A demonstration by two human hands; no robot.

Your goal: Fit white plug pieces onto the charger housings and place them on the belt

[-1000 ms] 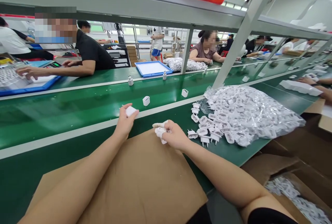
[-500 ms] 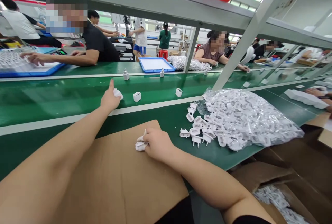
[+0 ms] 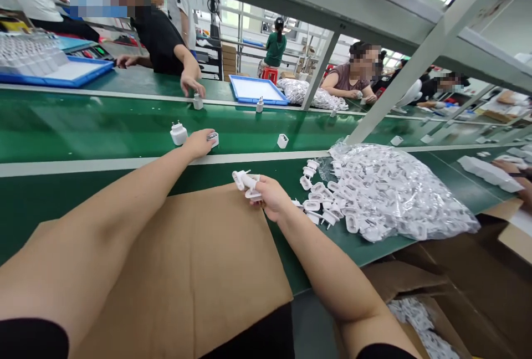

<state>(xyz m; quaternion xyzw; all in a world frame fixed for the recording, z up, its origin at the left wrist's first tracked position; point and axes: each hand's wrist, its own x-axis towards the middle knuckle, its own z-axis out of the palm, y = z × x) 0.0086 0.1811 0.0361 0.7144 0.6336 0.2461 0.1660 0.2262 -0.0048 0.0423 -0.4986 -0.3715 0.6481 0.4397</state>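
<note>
On the green conveyor belt [image 3: 241, 126], my left hand [image 3: 200, 144] has its fingers closed on a white charger housing [image 3: 213, 138]. Just left of it a white charger with two pins [image 3: 178, 133] stands upright. My right hand [image 3: 272, 195] is over the far right corner of a brown cardboard sheet [image 3: 199, 248]. Its fingers are closed round white plug covers with pins [image 3: 245, 181], at least two of them. A further white housing [image 3: 282, 140] lies on the belt to the right.
A clear bag of plug covers [image 3: 399, 193] spills several loose ones on the bench. A slanted grey post [image 3: 399, 76] rises behind it. At lower right an open carton [image 3: 407, 281] holds more white parts. Across the belt, a co-worker's hand [image 3: 192, 83] touches a charger near a blue-rimmed tray [image 3: 260, 91].
My left hand has let go of one charger, now standing on the belt, and moved right onto a housing. My right hand has lifted away with plug covers. The co-worker's hand has reached a charger.
</note>
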